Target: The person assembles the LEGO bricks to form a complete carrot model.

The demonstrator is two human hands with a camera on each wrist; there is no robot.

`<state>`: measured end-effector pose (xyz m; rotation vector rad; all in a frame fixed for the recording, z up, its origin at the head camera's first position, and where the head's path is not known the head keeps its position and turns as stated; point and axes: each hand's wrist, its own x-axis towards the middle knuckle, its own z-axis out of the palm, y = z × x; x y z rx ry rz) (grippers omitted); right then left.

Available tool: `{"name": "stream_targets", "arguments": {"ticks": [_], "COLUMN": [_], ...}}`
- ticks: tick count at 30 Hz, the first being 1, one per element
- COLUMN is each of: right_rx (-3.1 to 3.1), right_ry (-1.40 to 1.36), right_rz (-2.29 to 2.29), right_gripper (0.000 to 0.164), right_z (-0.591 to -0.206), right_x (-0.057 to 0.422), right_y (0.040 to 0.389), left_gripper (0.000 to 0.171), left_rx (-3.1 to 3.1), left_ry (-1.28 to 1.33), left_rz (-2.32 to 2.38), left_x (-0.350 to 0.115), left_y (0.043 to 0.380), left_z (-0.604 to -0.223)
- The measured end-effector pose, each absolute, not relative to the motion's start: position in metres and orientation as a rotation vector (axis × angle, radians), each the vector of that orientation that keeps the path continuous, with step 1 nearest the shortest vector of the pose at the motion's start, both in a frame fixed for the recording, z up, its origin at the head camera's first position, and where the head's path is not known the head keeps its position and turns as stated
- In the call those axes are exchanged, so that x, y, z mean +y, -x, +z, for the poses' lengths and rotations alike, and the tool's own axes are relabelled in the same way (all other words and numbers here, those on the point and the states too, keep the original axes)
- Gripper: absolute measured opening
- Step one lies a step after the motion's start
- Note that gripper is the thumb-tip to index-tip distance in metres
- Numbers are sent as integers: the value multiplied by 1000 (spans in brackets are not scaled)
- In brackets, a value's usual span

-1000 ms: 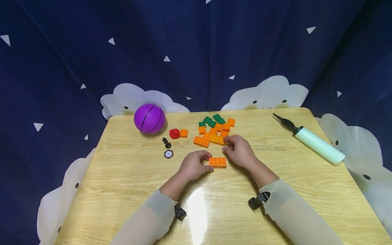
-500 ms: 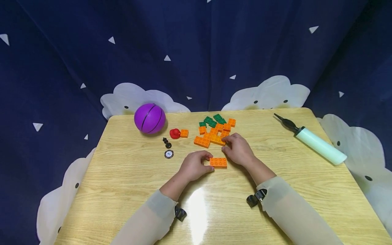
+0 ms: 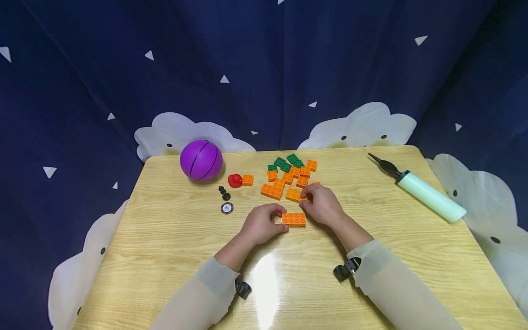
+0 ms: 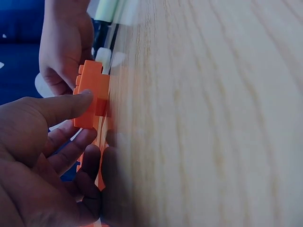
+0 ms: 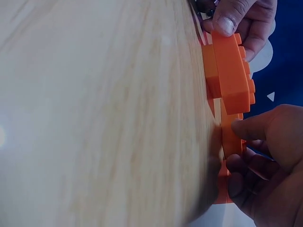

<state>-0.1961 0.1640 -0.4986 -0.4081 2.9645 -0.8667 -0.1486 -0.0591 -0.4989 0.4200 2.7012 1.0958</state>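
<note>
Left hand (image 3: 261, 223): pinches the left end of the stack, thumb on the near side, fingertips on the far side.
Stack (image 3: 294, 220): on the table, between the hands; a long orange brick on top, something shorter and orange beneath it – the wrist views are too tight to tell how many bricks that is.
Right hand (image 3: 323, 205): pinches the loose brick by its right end between thumb and fingers; well apart from the left hand.
Loose brick (image 3: 294, 195): orange, studs up, just beyond the stack and just nearer than the pile.
Pile (image 3: 271, 191): orange bricks, long and small, lying loosely together; one shows partly behind the right hand.
Green bricks (image 3: 282, 164): at the far side of the pile, near the table's back edge.
Red piece (image 3: 235, 180): left of the pile, a small orange brick (image 3: 248, 180) right beside it.
Black piece (image 3: 224, 192): nearer than the red piece, the chip (image 3: 227, 208) just in front.
Ball (image 3: 201, 160): purple with black lines, at the back left.
Pump (image 3: 429, 195): pale green barrel, black nozzle, lying slantwise by the right edge.
Table (image 3: 185, 275): light wood – a bright glare between the forearms.
Curtain (image 3: 264, 55): dark blue, with white triangles and clouds.
</note>
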Motion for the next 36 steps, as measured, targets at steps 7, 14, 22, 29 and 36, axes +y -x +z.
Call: {"name": "stream_targets", "arguments": {"ticks": [7,14,22,29,36], "right_rx": [2957,2941,2921,2899,2905], "right_ry": [438,460,496,554,618], "right_rz": [-862,-857,-883,-889,-932], "right_gripper": [14,15,20,31,30], "right_z": [-500,-498,-493,-488,-482], "right_x": [169,171,174,177,180], "right_y": [194,188,179,171,161], "left_gripper": [39,38,38,38,37], "left_rx": [2708,2701,2701,2695,2701], "left_ry": [-422,-404,-409,-401,-408], "left_rz": [1084,1085,1097,1097,1093], "left_x": [-59,-59,-59,-59,-59], "left_y": [148,148,147,147,147], "left_z": [-499,-500,-499,-499,-498]}}
